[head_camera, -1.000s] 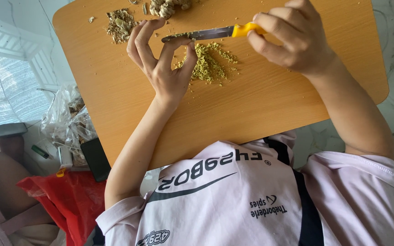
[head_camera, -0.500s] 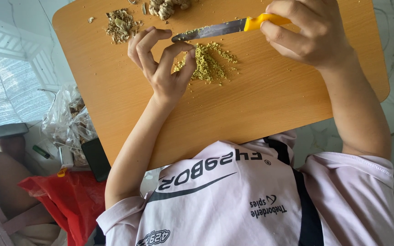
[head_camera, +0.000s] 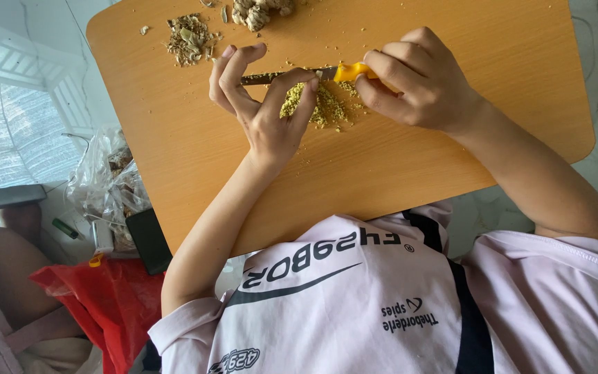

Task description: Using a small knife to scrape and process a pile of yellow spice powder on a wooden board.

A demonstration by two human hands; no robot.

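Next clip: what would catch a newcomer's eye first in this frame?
First, the two hands meeting over the wooden board: the right hand grips a yellow-handled knife, while the left hand's fingers lie against its blade. Directly beneath them sits a heap of finely chopped yellow-green bits. At the board's far edge lie a smaller pile of scraps and some knobbly root pieces.

Your right hand [head_camera: 417, 86] grips the yellow-handled knife [head_camera: 299, 74] over the chopped pile [head_camera: 323, 107] on the board [head_camera: 451, 159], your left hand [head_camera: 261, 104] touching the blade.
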